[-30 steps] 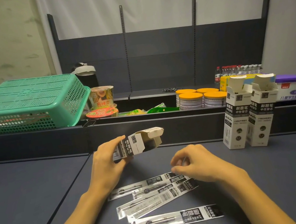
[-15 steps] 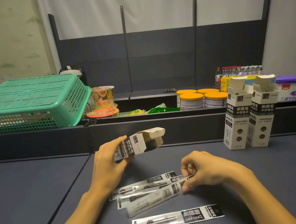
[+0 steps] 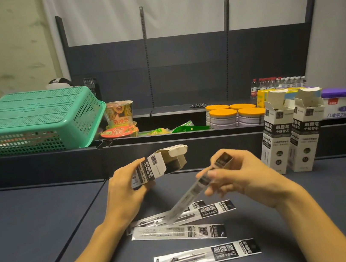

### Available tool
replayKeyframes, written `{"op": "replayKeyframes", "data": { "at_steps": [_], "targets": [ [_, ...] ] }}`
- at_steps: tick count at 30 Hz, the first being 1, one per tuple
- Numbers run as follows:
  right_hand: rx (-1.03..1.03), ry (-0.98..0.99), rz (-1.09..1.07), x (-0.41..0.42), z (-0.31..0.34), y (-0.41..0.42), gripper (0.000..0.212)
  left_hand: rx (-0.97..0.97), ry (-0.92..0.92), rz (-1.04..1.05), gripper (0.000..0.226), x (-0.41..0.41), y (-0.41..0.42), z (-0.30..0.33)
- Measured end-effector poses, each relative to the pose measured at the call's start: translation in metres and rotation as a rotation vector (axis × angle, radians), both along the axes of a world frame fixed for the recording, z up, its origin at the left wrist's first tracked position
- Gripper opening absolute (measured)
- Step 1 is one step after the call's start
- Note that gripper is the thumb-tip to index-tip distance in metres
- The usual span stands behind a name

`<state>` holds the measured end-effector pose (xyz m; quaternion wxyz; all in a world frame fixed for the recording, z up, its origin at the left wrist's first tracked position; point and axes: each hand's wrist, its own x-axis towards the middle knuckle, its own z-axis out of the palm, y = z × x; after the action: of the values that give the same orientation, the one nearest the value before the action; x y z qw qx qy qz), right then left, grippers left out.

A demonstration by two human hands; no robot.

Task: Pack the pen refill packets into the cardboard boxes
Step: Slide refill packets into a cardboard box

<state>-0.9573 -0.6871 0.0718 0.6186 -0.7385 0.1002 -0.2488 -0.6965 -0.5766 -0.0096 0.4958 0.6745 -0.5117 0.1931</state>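
Tabletop boxes (image 3: 289, 136) read "刷题笔 中性替芯".

Green basket (image 3: 31, 120), orange-lidded tins (image 3: 232, 116)

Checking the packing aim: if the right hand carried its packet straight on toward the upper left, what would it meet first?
Probably the open end of the cardboard box held by the left hand; the right hand pinches a refill packet beside it, though depth is unclear.

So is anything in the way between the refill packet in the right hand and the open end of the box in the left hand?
Nothing visible. The right hand pinches the lifted packet in open air, just right of the held box, whose open end faces right with its flap folded up.
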Motion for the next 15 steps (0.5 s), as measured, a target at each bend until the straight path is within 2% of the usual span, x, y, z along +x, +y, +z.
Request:
{"op": "replayKeyframes", "data": {
  "at_steps": [3,6,12,15],
  "targets": [
    [0.163,-0.167,-0.06,-0.0022,0.0063,0.0033,0.006,-0.006,0.012,0.008,0.063,0.0014,0.0001,0.0005],
    [0.221,-0.292,-0.153,-0.0033,0.0078,0.0008,0.021,-0.003,0.022,0.012,0.063,0.002,0.0008,0.0],
    [0.4,-0.555,-0.213,-0.0059,0.0115,-0.005,0.009,0.008,0.018,0.013,0.062,-0.001,0.0009,0.002],
    [0.389,-0.594,-0.218,-0.0058,0.0114,-0.0053,0.01,0.013,0.012,0.01,0.062,-0.0026,0.0011,0.0022]
  ]
}}
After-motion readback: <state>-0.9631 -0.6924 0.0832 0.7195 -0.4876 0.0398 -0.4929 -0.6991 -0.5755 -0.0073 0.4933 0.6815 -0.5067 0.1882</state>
